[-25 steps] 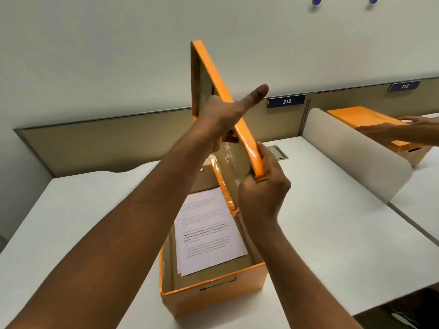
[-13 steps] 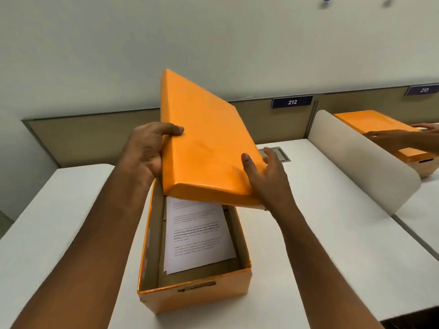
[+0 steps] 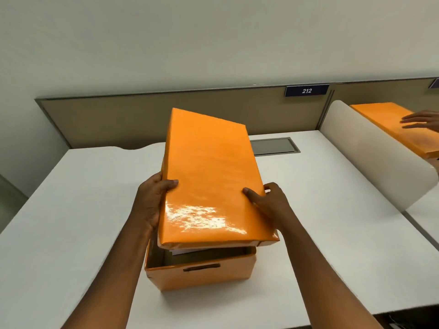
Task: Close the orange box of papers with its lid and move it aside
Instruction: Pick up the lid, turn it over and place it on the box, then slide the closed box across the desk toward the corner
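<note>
The orange box [image 3: 202,274] stands on the white desk [image 3: 78,210] in front of me, its front wall with a handle slot facing me. A glossy orange lid [image 3: 209,176] lies over the box, slightly skewed and raised at the near end, so a gap shows the inside. A sliver of white paper [image 3: 180,251] is visible through that gap. My left hand [image 3: 152,203] grips the lid's left edge, thumb on top. My right hand [image 3: 268,205] holds the right edge, thumb on top as well.
A beige partition [image 3: 107,117] with a "212" label [image 3: 306,90] runs along the desk's back. A grey cable hatch [image 3: 273,146] sits behind the box. A white curved divider [image 3: 370,162] bounds the right side; beyond it another person's hand [image 3: 422,121] rests on a second orange box [image 3: 384,119].
The lid has turned from upright on edge to flat and come down over the box, covering the papers. Both hands slid to its side edges.
</note>
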A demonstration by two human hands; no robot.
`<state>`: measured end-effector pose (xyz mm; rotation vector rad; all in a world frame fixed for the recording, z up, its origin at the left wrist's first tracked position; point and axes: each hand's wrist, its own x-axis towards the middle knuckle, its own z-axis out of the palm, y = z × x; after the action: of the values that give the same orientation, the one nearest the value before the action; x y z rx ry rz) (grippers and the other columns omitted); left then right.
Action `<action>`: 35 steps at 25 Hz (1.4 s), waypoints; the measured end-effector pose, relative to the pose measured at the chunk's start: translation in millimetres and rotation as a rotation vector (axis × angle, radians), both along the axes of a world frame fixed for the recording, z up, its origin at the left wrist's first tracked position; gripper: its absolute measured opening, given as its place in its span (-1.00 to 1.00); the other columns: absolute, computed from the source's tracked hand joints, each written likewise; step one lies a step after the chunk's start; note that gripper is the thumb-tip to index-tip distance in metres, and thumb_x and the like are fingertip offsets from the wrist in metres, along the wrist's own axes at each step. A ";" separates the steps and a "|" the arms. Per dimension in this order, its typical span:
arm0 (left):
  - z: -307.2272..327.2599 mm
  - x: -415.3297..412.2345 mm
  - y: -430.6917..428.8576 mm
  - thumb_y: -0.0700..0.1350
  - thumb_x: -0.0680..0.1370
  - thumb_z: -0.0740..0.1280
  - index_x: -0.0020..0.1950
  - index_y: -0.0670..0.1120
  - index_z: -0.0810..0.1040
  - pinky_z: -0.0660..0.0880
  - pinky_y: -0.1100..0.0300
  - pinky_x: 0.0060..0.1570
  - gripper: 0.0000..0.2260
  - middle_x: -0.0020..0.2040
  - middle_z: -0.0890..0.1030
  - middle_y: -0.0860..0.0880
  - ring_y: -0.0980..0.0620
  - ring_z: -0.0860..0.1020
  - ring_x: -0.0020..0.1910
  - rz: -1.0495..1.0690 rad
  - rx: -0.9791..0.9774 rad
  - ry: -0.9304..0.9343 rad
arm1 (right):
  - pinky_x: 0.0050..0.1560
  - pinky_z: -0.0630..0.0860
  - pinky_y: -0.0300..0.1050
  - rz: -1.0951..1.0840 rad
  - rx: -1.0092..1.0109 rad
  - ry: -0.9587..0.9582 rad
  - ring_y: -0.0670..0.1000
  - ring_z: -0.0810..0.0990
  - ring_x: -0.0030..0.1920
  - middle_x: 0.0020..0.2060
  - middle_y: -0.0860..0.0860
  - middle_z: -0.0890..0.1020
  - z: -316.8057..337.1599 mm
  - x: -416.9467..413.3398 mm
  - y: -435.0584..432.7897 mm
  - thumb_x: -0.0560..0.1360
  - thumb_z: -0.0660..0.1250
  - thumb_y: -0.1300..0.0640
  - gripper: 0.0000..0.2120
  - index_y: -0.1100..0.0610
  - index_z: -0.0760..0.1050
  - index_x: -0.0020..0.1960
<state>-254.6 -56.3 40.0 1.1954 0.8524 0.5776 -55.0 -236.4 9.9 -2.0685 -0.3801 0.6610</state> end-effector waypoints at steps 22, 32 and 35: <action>-67.8 -47.4 17.0 0.30 0.48 0.19 0.50 0.09 0.20 0.52 -0.17 0.12 -0.36 0.37 0.48 -0.10 -0.18 0.55 0.19 -0.128 -0.025 0.338 | 0.01 0.48 0.04 -0.011 -0.216 -0.328 0.23 0.54 0.12 0.19 0.23 0.46 -44.9 -60.7 26.7 0.45 0.30 -0.28 -0.35 0.25 0.39 0.26; -76.8 -46.0 8.6 0.26 0.47 0.24 0.56 0.13 -0.04 0.43 -0.15 0.19 -0.24 0.52 0.28 -0.09 -0.25 0.43 0.34 -0.103 0.057 0.404 | -0.01 0.49 0.07 0.144 -0.336 -0.433 0.20 0.56 0.14 0.38 0.13 0.30 -51.9 -81.8 19.8 0.60 -0.04 -0.24 -0.36 -0.07 -0.19 0.57; -82.5 -44.1 5.9 0.18 0.53 0.21 0.56 0.12 -0.01 0.42 -0.14 0.21 -0.34 0.52 0.28 -0.08 -0.23 0.41 0.37 -0.061 0.189 0.403 | 0.10 0.50 0.10 0.211 -0.410 -0.444 0.18 0.54 0.19 0.35 0.11 0.34 -50.1 -76.5 17.2 0.60 -0.10 -0.26 -0.42 -0.15 -0.14 0.56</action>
<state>-298.7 -50.4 -42.5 1.5357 1.1137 0.3765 -131.5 -219.2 -40.2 -2.5967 -0.7766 0.4170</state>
